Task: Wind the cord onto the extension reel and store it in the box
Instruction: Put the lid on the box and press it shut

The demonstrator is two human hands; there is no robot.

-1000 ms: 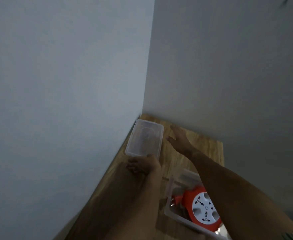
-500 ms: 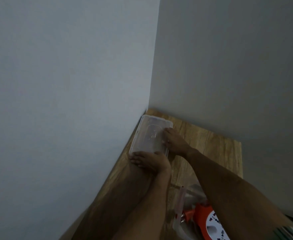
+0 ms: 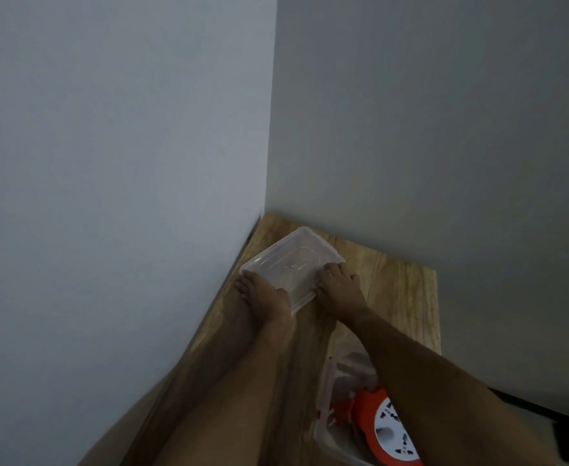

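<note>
Head view, dim light. Wooden tabletop (image 3: 400,290) set into a corner formed by two plain grey walls (image 3: 108,163).

Clear plastic lid (image 3: 291,264) at the tabletop's far left corner, close to both walls; it looks tilted, though contact with the wood cannot be confirmed. Left hand (image 3: 264,295) holds the lid's near left edge, fingers curled round the rim. Right hand (image 3: 336,290) holds the near right edge, fingertips (image 3: 328,269) lying over the top of the rim. Both grips are closed on the lid, one at each side of its near end.

Clear box (image 3: 326,391) sits at the tabletop's near right edge, under the right forearm. Extension reel (image 3: 373,428), orange body with a white socket face, lies inside the box, partly hidden by the forearm and cut off by the lower frame edge. The cord itself cannot be made out. Box is uncovered. Lid and box are well apart.
</note>
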